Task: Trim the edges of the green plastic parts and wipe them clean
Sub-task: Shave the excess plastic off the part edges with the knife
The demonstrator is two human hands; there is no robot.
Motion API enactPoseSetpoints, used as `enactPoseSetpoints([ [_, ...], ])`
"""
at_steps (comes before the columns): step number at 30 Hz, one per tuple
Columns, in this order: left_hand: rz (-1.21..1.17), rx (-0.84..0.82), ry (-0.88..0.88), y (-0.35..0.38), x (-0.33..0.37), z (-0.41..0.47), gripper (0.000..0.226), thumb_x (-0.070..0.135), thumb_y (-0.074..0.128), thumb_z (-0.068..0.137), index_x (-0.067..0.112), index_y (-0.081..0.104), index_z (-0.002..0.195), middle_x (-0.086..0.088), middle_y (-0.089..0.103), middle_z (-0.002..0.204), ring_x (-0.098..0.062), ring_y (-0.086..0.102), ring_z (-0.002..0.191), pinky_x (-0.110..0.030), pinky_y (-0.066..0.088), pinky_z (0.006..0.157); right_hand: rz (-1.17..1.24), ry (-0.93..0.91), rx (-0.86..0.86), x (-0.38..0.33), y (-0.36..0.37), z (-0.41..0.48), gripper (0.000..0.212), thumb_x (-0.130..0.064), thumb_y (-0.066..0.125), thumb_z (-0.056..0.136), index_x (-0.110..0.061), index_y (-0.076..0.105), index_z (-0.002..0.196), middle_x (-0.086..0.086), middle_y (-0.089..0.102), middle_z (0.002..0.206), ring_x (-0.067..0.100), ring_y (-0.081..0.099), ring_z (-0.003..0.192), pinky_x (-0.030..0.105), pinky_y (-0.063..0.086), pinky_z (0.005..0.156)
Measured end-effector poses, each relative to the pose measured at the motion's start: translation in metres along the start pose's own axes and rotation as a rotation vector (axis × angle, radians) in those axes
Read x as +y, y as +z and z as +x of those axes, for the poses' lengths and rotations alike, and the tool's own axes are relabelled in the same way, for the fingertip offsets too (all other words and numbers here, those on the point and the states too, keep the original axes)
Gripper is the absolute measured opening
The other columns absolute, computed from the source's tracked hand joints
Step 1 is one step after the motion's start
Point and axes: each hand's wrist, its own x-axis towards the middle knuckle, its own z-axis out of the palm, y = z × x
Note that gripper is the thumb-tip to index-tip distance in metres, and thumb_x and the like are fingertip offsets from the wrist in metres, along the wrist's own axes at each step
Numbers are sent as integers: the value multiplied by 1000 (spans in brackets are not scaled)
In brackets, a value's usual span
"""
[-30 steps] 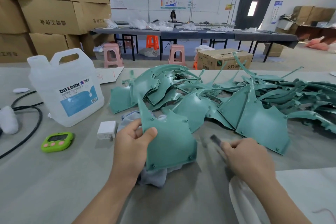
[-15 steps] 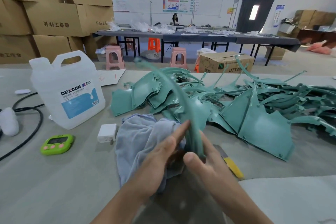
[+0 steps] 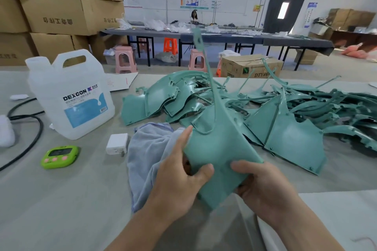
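Half a second ago the green plastic part (image 3: 220, 149) stood edge-on between the hands as a thin blurred strip. It has now turned so that its broad face looks up at the camera. A second ago the left hand alone carried it while the right hand was off to the side with a small tool. Now the left hand (image 3: 177, 185) grips the part's left edge, thumb pressed on the face and forefinger stretched up along the rim. The right hand (image 3: 263, 187) grasps the lower right edge, thumb on top and fingers curled underneath. The part is held above the grey table (image 3: 61, 199), just in front of the pile of green parts (image 3: 295, 112). The grey-blue cloth (image 3: 149, 155) is bunched under and beside the left hand; whether that hand also holds it cannot be told. The part is a matte teal, fan-shaped panel with a smooth face and a raised looping rib near its top. A long thin arm curves upward from it. Its lowest corner is blurred. The DEXCON jug (image 3: 69, 96), green timer (image 3: 60, 156) and white plug adapter (image 3: 117, 143) sit where they were, to the left.
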Motion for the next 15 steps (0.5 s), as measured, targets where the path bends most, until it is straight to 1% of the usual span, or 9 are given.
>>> enactPoseSetpoints([
  [1,-42,22,-25,-2,-1,1,77,42,79,70,51,47,139,24,59,135,2,55,125,-21,49,99,-64,45,-34,1,0,-1,41,6,72,58,-2,80,98,24,74,111,33,76,86,38,62,65],
  [4,-69,165,-53,-5,-2,6,40,17,83,78,44,71,104,31,70,105,11,64,102,-5,46,82,-205,134,-92,7,5,-3,40,-3,76,62,-4,79,102,26,73,112,37,74,93,41,62,74],
  [6,-43,188,-122,-6,-4,8,28,13,81,83,40,72,85,31,72,88,12,65,85,-4,45,72,-248,161,-82,12,5,-1,40,-9,79,64,-5,78,104,26,73,112,40,72,96,45,58,77],
  [8,-35,196,-169,-5,-8,8,16,19,77,88,30,74,76,20,73,72,4,62,66,-13,46,61,-284,164,-73,12,6,0,39,-8,81,64,-8,79,103,24,74,112,41,71,98,49,55,83],
  [10,3,206,-169,-4,-9,7,26,23,74,91,22,67,65,17,63,54,1,49,52,-17,38,52,-307,137,-21,12,6,2,44,-7,83,63,-5,77,107,20,76,108,37,73,95,45,58,80],
  [12,74,255,-126,-4,-6,6,36,22,71,92,26,55,60,21,55,49,3,49,51,-14,36,53,-348,-7,146,15,4,5,42,-2,78,71,-4,74,112,13,78,101,29,76,88,36,62,70],
  [13,119,281,-100,-4,-7,7,35,20,70,93,29,55,63,23,57,52,7,54,57,-10,37,57,-458,-143,277,17,5,5,44,4,78,75,-9,73,117,5,79,100,23,76,87,32,62,72],
  [14,146,301,-79,-5,-6,8,31,18,68,94,33,58,69,24,61,59,13,57,67,-6,38,62,-604,-283,381,19,7,5,50,2,80,77,-18,71,122,-6,79,101,14,75,89,28,60,75],
  [15,128,298,-73,-6,-5,8,31,15,66,95,36,61,74,24,66,67,17,58,76,-3,38,66,-716,-395,416,21,8,5,58,-6,84,76,-29,67,126,-16,76,106,5,72,93,23,58,77],
])
